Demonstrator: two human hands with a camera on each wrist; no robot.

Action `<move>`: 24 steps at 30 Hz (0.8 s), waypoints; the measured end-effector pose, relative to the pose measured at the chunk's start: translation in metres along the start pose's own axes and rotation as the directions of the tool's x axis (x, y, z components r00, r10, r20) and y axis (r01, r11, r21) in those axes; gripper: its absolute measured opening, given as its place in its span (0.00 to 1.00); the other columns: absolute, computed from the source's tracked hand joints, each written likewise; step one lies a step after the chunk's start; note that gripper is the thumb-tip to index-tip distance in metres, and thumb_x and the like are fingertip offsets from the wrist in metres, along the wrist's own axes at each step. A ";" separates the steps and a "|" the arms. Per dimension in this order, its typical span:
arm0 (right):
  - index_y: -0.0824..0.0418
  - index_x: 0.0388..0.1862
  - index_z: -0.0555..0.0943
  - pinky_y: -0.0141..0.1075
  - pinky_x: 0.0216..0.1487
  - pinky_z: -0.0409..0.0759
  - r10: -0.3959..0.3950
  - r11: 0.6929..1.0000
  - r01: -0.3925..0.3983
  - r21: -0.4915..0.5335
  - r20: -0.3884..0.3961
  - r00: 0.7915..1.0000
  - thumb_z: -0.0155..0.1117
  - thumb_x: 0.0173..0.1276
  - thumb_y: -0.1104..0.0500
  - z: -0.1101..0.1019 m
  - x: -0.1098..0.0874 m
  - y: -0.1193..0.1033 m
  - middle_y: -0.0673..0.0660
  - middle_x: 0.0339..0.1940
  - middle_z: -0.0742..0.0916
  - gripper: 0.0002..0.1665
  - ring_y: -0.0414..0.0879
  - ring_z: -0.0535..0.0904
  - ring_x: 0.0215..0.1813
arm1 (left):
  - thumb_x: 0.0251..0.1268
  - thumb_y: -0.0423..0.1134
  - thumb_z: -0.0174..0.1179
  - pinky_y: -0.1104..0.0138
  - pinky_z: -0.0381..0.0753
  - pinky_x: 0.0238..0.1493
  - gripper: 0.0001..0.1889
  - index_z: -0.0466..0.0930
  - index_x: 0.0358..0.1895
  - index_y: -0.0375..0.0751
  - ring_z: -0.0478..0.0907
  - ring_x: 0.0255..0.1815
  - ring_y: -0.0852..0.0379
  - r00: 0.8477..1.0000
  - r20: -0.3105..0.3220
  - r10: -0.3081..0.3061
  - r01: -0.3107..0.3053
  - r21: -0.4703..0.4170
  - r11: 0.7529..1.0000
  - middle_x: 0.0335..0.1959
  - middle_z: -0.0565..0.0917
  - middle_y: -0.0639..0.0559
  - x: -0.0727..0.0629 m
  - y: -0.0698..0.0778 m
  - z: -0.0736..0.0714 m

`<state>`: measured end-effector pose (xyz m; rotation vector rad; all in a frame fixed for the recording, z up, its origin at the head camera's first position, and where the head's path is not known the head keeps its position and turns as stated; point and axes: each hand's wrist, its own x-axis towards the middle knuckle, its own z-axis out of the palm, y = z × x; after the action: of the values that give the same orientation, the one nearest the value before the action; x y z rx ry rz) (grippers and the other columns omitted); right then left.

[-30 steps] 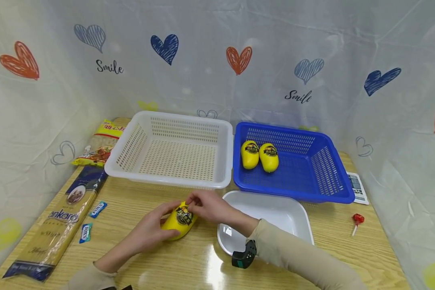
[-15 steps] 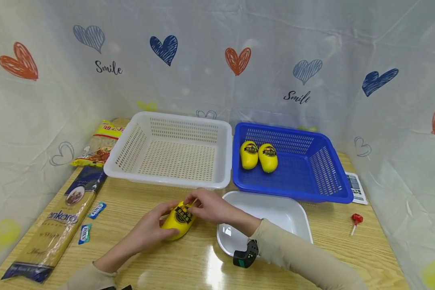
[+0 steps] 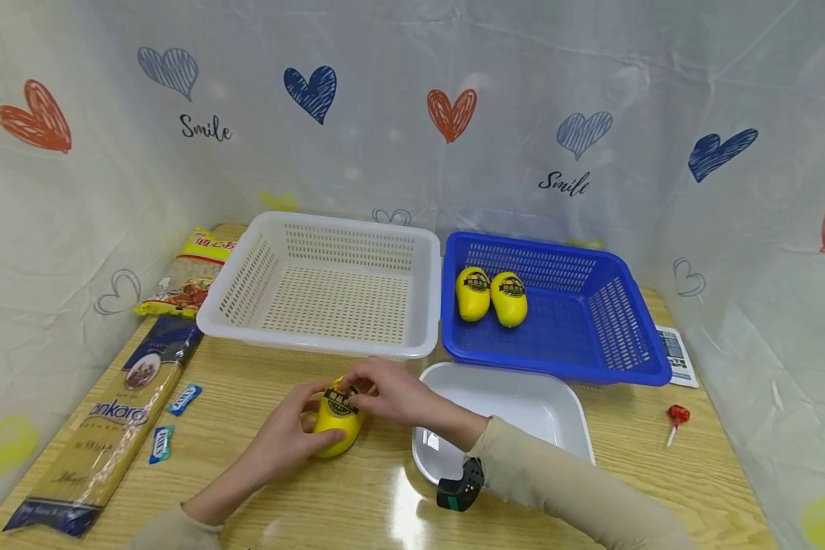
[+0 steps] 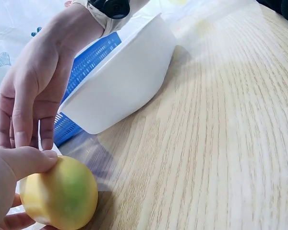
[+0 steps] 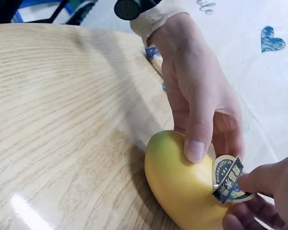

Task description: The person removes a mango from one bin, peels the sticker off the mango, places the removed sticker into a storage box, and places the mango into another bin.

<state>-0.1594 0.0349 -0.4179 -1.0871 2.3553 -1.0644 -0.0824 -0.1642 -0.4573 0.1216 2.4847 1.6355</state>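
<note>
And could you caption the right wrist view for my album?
Left hand gripping a smooth yellow oval fruit, right hand touching its black-and-cream printed sticker, pale wood-grain table alongside.

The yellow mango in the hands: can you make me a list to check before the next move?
1. Left hand holding the mango: ok.
2. Sticker on the mango: ok.
3. Sticker flat all over: cannot tell, the right hand covers part.
4. Right hand off the sticker: not ok, its thumb touches it.
5. Room in the blue basket beside the two other mangoes: ok.
</note>
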 end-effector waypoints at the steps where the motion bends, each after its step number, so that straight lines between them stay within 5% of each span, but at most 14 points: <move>1: 0.60 0.48 0.83 0.29 0.45 0.80 0.007 1.000 -0.007 0.002 -0.007 1.000 0.66 0.67 0.63 0.001 0.000 0.000 0.52 0.43 0.83 0.11 0.40 0.78 0.44 | 0.52 0.32 0.74 0.64 0.82 0.49 0.37 0.66 0.66 0.34 0.73 0.59 0.38 1.000 -0.001 0.005 -0.005 0.004 1.000 0.61 0.70 0.37 0.000 0.000 0.000; 6: 0.59 0.47 0.84 0.26 0.44 0.79 0.036 0.999 -0.036 0.023 -0.031 0.999 0.68 0.66 0.60 0.002 -0.002 -0.001 0.49 0.42 0.82 0.11 0.36 0.77 0.43 | 0.52 0.33 0.74 0.64 0.82 0.48 0.37 0.67 0.65 0.34 0.73 0.59 0.38 1.000 -0.004 0.006 -0.006 0.013 1.000 0.61 0.70 0.37 0.000 0.001 0.000; 13: 0.57 0.45 0.85 0.26 0.42 0.79 -0.042 0.999 0.041 -0.008 -0.070 0.997 0.68 0.66 0.60 -0.002 -0.011 -0.005 0.48 0.42 0.81 0.09 0.37 0.77 0.42 | 0.51 0.34 0.75 0.63 0.82 0.49 0.35 0.68 0.63 0.33 0.74 0.59 0.38 0.999 -0.021 -0.024 0.025 0.026 0.999 0.60 0.71 0.37 -0.001 0.004 0.002; 24: 0.58 0.48 0.84 0.32 0.44 0.83 -0.021 0.982 0.053 0.184 -0.173 0.985 0.66 0.68 0.63 -0.037 -0.039 0.000 0.50 0.44 0.83 0.11 0.40 0.80 0.43 | 0.51 0.35 0.75 0.61 0.82 0.49 0.36 0.68 0.64 0.33 0.74 0.58 0.39 0.999 -0.017 -0.027 0.028 0.050 0.998 0.61 0.70 0.37 -0.001 0.006 0.001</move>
<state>-0.1551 0.0826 -0.3933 -1.0103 2.3111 -1.4131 -0.0816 -0.1612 -0.4520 0.0801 2.5293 1.5702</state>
